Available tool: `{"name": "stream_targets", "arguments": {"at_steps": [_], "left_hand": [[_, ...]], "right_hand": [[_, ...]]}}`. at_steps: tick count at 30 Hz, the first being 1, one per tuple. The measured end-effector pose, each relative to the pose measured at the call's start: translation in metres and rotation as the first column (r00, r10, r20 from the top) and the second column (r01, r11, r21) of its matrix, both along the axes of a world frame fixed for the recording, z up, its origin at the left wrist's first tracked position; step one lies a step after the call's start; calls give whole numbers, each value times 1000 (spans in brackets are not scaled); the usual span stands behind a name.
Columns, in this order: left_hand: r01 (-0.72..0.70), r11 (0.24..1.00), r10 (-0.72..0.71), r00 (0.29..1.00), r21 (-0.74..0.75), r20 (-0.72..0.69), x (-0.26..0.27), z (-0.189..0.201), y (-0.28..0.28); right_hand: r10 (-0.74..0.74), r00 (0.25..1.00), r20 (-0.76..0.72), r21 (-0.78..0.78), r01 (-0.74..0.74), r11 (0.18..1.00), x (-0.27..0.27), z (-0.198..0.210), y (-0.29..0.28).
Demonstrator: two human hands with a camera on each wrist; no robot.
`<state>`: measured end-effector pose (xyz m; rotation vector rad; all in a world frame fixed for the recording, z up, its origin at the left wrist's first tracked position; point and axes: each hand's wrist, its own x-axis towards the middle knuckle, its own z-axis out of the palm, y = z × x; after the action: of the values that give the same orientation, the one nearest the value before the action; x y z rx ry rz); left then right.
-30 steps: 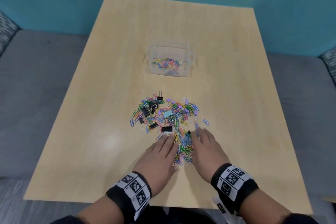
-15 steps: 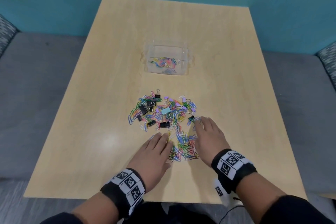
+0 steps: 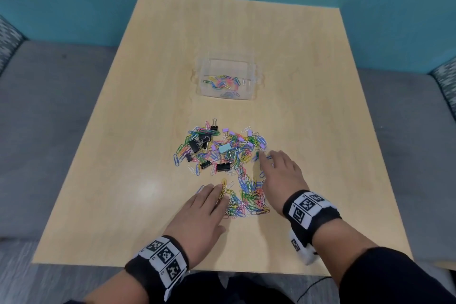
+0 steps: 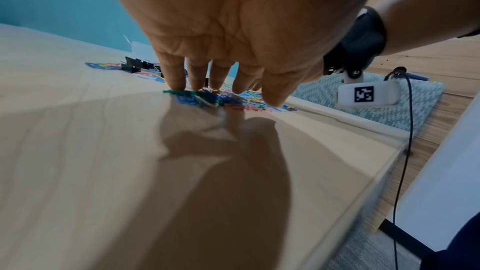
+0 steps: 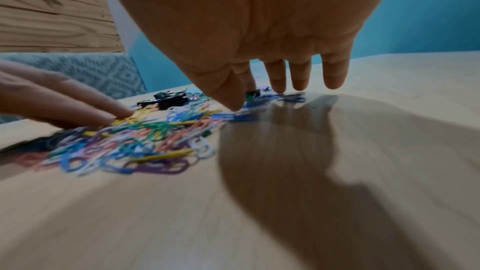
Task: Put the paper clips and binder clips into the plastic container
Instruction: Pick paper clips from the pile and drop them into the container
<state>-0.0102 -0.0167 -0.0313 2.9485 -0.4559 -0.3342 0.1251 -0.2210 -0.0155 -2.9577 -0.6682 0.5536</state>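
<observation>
A heap of coloured paper clips (image 3: 246,198) lies near the table's front, between my two hands. Behind it spreads a wider scatter of clips with black binder clips (image 3: 223,167) and a pale blue one (image 3: 224,147). My left hand (image 3: 204,207) lies flat, fingers straight, its tips on the heap's left edge (image 4: 187,91). My right hand (image 3: 278,175) is flat too, fingers spread, touching clips (image 5: 246,108) at the right side. The clear plastic container (image 3: 202,69) stands further back and holds several paper clips.
The wooden table (image 3: 123,180) has bare surface left and right of the clips. Grey seating (image 3: 49,118) surrounds it, with a teal wall behind. A cable (image 4: 405,151) hangs off the table's near right edge.
Both hands have drawn apart, the right sliding forward and right, the left back and left. The heap between them now lies uncovered.
</observation>
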Motion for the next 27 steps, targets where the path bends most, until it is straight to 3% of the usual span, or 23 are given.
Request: {"name": "stream_targets", "arguments": {"at_steps": [3, 10, 17, 22, 27], "left_hand": [[-3, 1000, 3, 1000, -5, 14, 0, 1, -1], [-27, 1000, 27, 999, -10, -21, 5, 0, 2], [-26, 1000, 26, 999, -7, -36, 5, 1, 3], [-22, 1000, 22, 999, -7, -35, 8, 3, 1], [-21, 1000, 21, 998, -12, -56, 8, 4, 2]], "right_hand": [[-112, 994, -10, 38, 112, 993, 8, -1, -5], [-119, 993, -4, 22, 119, 993, -10, -6, -16], [90, 995, 35, 106, -93, 990, -33, 3, -13], [88, 995, 51, -6, -88, 996, -6, 3, -2], [216, 972, 90, -58, -212, 976, -11, 1, 9]]}}
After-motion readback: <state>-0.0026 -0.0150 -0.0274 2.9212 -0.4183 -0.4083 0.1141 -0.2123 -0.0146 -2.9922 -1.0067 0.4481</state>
